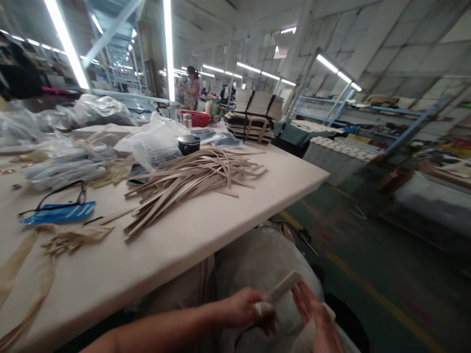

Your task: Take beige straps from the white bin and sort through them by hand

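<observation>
Below the table's near edge, my left hand (252, 310) is closed round the lower end of a pale fabric strip (285, 287). Whitish material shows at its fingers. My right hand (315, 314) is at the strip's upper end, its fingers bent against it; motion blurs the grip. More pale material hangs by the right palm. A thin dark cord curves beneath the left hand. Behind both hands bulges a large translucent plastic bag (265, 260). On the table (221, 218) above lies a loose pile of long beige strips (195, 181).
Eyeglasses (79, 193) rest on a blue packet (61, 213) at left, near tan cloth scraps (73, 240). Plastic bags (154, 139), a dark lidded cup (189, 144) and strapped stacks (253, 117) stand farther back. A person (192, 88) stands in the distance.
</observation>
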`<action>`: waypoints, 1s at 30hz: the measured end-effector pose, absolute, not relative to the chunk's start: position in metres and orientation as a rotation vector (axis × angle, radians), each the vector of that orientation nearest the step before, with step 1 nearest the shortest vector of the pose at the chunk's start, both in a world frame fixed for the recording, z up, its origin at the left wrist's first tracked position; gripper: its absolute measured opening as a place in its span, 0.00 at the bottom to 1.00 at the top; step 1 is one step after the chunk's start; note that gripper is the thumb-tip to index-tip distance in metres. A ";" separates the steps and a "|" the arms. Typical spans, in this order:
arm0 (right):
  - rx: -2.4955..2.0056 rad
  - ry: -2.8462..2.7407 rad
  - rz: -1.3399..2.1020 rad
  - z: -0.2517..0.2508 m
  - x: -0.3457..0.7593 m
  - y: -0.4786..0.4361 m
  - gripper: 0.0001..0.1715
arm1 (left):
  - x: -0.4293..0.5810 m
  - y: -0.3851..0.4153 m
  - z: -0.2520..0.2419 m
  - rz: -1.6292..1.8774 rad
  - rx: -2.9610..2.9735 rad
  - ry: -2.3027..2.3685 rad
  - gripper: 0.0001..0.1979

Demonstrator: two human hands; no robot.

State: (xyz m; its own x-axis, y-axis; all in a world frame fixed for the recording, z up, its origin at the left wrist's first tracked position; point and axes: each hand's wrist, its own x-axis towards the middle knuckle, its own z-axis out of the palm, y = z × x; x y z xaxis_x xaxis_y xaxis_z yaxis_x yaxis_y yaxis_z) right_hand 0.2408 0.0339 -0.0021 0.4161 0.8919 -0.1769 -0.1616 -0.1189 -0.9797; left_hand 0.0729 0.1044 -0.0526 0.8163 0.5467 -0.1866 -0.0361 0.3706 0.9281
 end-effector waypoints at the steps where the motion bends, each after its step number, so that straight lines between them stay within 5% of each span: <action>1: -1.350 -0.742 1.033 0.001 0.236 0.031 0.35 | 0.073 0.106 -0.050 0.414 1.132 0.542 0.33; 10: -1.404 -1.182 0.778 0.008 0.211 0.029 0.27 | 0.067 0.096 -0.041 0.285 1.116 0.498 0.29; 19: -1.493 -1.090 0.723 -0.013 0.222 0.033 0.29 | 0.067 0.071 -0.041 0.074 0.749 0.349 0.31; 30: -1.462 -0.993 0.730 -0.020 0.217 0.036 0.31 | 0.066 0.073 -0.031 0.041 0.966 0.319 0.33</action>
State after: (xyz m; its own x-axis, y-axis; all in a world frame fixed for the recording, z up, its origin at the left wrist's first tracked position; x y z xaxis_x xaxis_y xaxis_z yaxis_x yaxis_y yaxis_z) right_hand 0.2170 0.0357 -0.0203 0.4456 0.8897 0.0991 0.1699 0.0247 -0.9852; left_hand 0.0656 0.0730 -0.0307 0.9526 0.1754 -0.2487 0.1072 0.5715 0.8136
